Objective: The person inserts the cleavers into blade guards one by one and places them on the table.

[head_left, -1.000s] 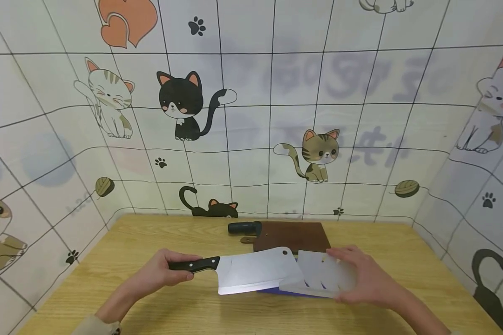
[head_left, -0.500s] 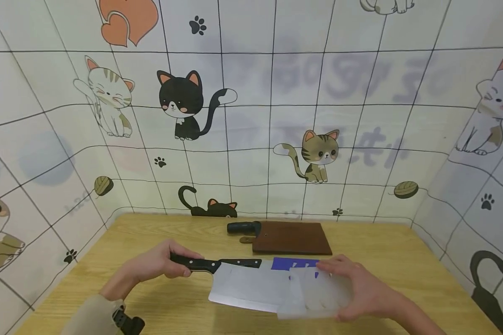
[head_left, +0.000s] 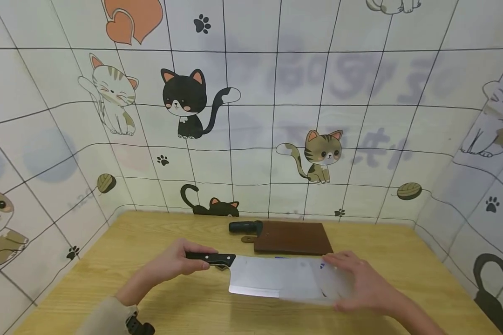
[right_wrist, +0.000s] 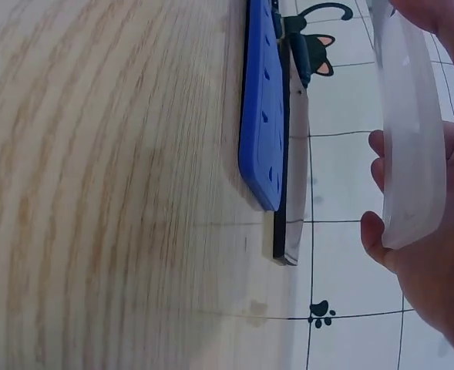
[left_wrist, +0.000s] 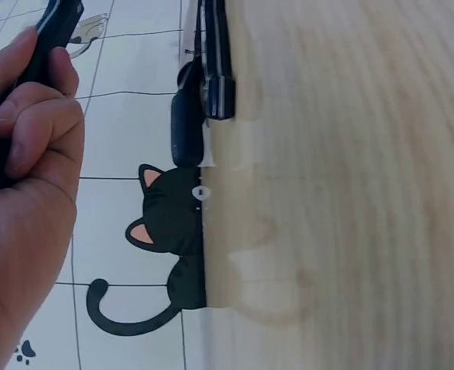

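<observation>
A cleaver (head_left: 261, 274) with a black riveted handle is held level above the table. Its handle is gripped by my left hand (head_left: 180, 261), fingers curled round it in the left wrist view too. Over the blade's far end lies a translucent white plastic blade cover (head_left: 337, 284), so the tip shows only faintly through it. My right hand (head_left: 369, 284) holds this cover at its outer end, thumb on the near edge and fingers on the far edge. In the right wrist view the cover (right_wrist: 413, 139) appears edge-on between thumb and fingers.
On the wooden table (head_left: 184, 307), a blue slotted cover (right_wrist: 263, 116) lies behind the cleaver, mostly hidden in the head view. A second black riveted handle (left_wrist: 219, 85) shows nearby. Farther back are a brown board (head_left: 295, 238) and a dark cylindrical handle (head_left: 244, 227), near the cat-patterned wall.
The cleaver has shifted right with my left hand and its blade has levelled out, reaching farther along the cover. The cover, lower half a second ago, has come back up, hiding most of the blue one.
</observation>
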{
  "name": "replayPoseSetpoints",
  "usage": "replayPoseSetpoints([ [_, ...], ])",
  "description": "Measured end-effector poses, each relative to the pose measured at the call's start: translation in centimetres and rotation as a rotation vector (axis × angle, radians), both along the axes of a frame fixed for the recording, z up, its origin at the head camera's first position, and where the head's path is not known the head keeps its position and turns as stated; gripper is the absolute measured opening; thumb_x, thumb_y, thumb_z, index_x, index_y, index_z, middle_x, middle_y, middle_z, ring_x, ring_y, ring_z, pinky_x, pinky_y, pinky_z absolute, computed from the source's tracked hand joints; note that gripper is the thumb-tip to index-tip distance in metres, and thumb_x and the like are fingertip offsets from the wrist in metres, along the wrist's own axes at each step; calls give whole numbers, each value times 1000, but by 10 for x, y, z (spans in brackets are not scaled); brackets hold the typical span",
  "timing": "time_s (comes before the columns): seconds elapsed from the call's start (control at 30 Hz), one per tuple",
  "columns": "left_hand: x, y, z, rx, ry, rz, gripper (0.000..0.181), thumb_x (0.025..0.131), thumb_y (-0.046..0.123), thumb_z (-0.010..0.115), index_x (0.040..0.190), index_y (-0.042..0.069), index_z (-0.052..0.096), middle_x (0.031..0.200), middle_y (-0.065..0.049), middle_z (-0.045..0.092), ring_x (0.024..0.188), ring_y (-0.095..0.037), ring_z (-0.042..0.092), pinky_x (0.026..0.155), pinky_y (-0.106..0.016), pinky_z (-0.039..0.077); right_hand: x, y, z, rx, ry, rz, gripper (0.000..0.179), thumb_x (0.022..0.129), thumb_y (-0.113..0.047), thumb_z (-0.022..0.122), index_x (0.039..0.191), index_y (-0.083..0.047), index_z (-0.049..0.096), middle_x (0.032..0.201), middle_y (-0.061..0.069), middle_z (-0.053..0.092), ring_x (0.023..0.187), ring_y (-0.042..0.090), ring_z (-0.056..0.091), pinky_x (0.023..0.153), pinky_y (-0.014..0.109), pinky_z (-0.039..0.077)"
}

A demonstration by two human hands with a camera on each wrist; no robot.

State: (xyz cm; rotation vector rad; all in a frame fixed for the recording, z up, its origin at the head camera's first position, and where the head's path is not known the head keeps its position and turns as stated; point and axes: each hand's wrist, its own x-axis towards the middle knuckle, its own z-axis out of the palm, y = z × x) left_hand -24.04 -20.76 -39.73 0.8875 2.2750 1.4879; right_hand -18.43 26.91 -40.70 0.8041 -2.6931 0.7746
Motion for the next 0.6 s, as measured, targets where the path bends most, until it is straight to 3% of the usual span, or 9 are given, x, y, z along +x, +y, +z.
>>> replayPoseSetpoints([
  [0.17, -3, -8, -5, 75, -33, 23, 36, 96, 7, 70, 130, -4, 68, 78, 2, 55, 59, -7, 37, 55, -22, 34, -1, -4, 0, -8, -79, 9, 93, 60, -46, 95, 142, -18, 62, 136, 0, 58, 117, 22, 49, 84, 45, 48],
  [0.27, -4, -16, -7, 102, -57, 36, 36, 96, 5, 69, 130, -7, 67, 79, 0, 55, 60, -7, 38, 55, -23, 33, -1, -10, 2, 23, -90, 45, 99, 60, -45, 95, 146, -14, 58, 140, 4, 55, 118, 21, 46, 85, 40, 49],
  [0.33, -4, -18, -8, 90, -65, 36, 36, 95, 5, 70, 129, -6, 68, 82, -2, 60, 59, -7, 38, 54, -23, 33, 0, -13, 3, 47, -73, 60, 101, 58, -43, 96, 146, -10, 57, 140, 5, 55, 117, 21, 46, 84, 35, 49],
  [0.47, -4, -18, -9, 21, -58, 15, 35, 91, 9, 76, 125, 1, 73, 95, -5, 69, 58, -5, 38, 53, -20, 34, 2, -15, 5, 117, -32, 54, 99, 58, -41, 96, 144, -11, 59, 138, 4, 55, 117, 23, 46, 82, 35, 50],
  [0.6, -5, -18, -8, -21, -45, -50, 34, 89, 8, 78, 123, 5, 75, 103, -8, 71, 58, -4, 37, 52, -19, 34, 7, -15, 3, 157, -40, 73, 98, 57, -42, 96, 145, -17, 60, 138, -1, 55, 120, 23, 48, 86, 40, 51],
])
